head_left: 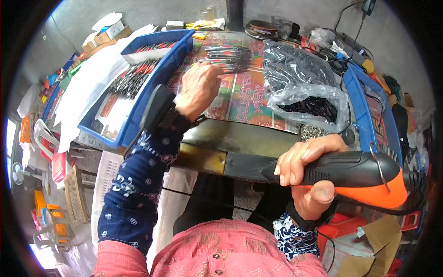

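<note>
My right hand (314, 168) is wrapped round a black and orange corded electric screwdriver (355, 173), its narrow end pointing left and a metal hanging loop at its rear. Across the table, my left hand (201, 87) is at the near left end of a pile of slim black pen-like pieces (230, 56). Its fingers are curled down and pressed together at the pile; what lies between the fingertips is hidden. More slim black and red pieces (134, 76) lie in a blue tray (159, 87) left of that hand.
A clear plastic bag (295, 64) of dark parts lies right of the pile, with an open bag (339, 99) nearer me. Small metal screws (314, 132) sit beyond my right hand. Another blue tray (362, 94) stands at right, among cables. White sheets (87, 85) overhang the left tray.
</note>
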{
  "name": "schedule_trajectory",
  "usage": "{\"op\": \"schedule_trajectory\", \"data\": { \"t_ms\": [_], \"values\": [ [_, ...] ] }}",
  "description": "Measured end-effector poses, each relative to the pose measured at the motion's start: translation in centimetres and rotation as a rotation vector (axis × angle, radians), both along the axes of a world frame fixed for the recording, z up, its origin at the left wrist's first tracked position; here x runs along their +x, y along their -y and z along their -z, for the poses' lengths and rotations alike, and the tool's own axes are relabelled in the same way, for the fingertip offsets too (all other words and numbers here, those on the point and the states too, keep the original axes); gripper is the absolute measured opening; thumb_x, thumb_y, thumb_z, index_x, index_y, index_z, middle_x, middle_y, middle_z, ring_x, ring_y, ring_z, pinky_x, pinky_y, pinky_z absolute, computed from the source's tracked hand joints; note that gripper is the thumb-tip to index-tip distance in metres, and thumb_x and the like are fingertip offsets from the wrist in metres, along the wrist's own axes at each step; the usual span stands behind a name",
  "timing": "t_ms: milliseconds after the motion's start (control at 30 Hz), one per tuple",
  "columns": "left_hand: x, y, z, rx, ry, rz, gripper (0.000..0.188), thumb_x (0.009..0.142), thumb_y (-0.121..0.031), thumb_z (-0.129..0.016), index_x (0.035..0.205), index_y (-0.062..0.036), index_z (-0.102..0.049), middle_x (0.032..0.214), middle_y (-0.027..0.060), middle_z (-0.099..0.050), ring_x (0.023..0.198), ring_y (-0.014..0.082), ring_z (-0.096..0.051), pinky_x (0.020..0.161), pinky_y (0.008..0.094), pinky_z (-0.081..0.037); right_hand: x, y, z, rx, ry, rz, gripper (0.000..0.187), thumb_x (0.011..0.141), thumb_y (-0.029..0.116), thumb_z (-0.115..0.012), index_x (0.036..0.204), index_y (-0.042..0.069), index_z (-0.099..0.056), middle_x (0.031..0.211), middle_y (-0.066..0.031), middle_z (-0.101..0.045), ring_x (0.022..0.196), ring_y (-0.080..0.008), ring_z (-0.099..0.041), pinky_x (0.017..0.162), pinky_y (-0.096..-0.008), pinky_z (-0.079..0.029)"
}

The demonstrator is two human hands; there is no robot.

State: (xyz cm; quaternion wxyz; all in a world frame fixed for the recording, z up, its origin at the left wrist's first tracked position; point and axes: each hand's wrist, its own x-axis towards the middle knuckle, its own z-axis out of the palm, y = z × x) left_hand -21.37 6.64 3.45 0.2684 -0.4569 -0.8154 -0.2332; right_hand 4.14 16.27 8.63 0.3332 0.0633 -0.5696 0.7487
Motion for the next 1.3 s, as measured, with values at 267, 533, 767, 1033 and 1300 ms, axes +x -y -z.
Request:
{"op": "schedule_trajectory", "data": {
  "t_ms": [267, 533, 767, 1033, 1300],
  "values": [
    [-3.3, -5.4, 1.3, -0.269, 0.111, -0.192, 0.015, 0.075, -0.015, -0.063, 0.088, -0.007, -0.063, 0.085, 0.0133, -0.061, 0.085, 0.033, -0.059, 0.072, 0.0435, -0.047, 0.0, -1.7, 0.7, -0.082, 0.026, -0.023, 0.06, 0.065, 0.047, -0.079, 0.09, 0.003, -0.047, 0.056, -0.0038, -0.05, 0.048, -0.0172, -0.053, 0.05, -0.0312, -0.047],
    [-3.5, -5.7, 2.6, -0.21, 0.099, -0.153, 0.014, 0.074, -0.018, -0.065, 0.082, -0.0066, -0.063, 0.086, 0.0133, -0.06, 0.083, 0.0326, -0.06, 0.07, 0.0427, -0.048, 0.0, -2.3, 1.2, -0.088, 0.017, -0.038, 0.059, 0.066, 0.048, -0.078, 0.09, 0.004, -0.047, 0.056, -0.004, -0.051, 0.049, -0.0174, -0.053, 0.051, -0.0313, -0.047],
    [-3.0, -5.2, 2.6, -0.044, 0.106, -0.02, 0.013, 0.073, -0.015, -0.064, 0.074, -0.0024, -0.063, 0.07, 0.0176, -0.061, 0.072, 0.0356, -0.06, 0.066, 0.0435, -0.047, 0.3, -1.7, 0.7, -0.032, 0.028, -0.008, 0.061, 0.068, 0.053, -0.074, 0.09, 0.004, -0.045, 0.058, -0.0023, -0.049, 0.049, -0.0158, -0.051, 0.05, -0.0297, -0.045],
    [6.1, -1.8, -1.2, 0.12, 0.519, 0.219, 0.02, 0.082, -0.013, -0.062, 0.094, 0.0028, -0.059, 0.067, 0.0079, -0.06, 0.057, 0.0129, -0.057, 0.055, 0.0289, -0.048, 1.1, -0.5, 0.7, 0.062, -0.046, 0.037, 0.067, 0.068, 0.063, -0.066, 0.092, 0.005, -0.045, 0.059, 0.0002, -0.046, 0.048, -0.0129, -0.048, 0.05, -0.0282, -0.043],
    [16.4, 5.4, -1.8, 0.376, 1.443, 0.292, 0.014, 0.082, -0.004, -0.063, 0.091, 0.0024, -0.054, 0.072, 0.0043, -0.059, 0.058, 0.0093, -0.059, 0.048, 0.0221, -0.05, 1.8, 0.5, 0.4, 0.138, -0.103, 0.025, 0.068, 0.069, 0.066, -0.062, 0.093, 0.005, -0.045, 0.06, 0.0001, -0.046, 0.049, -0.0127, -0.047, 0.052, -0.0286, -0.043]
  ]
}}
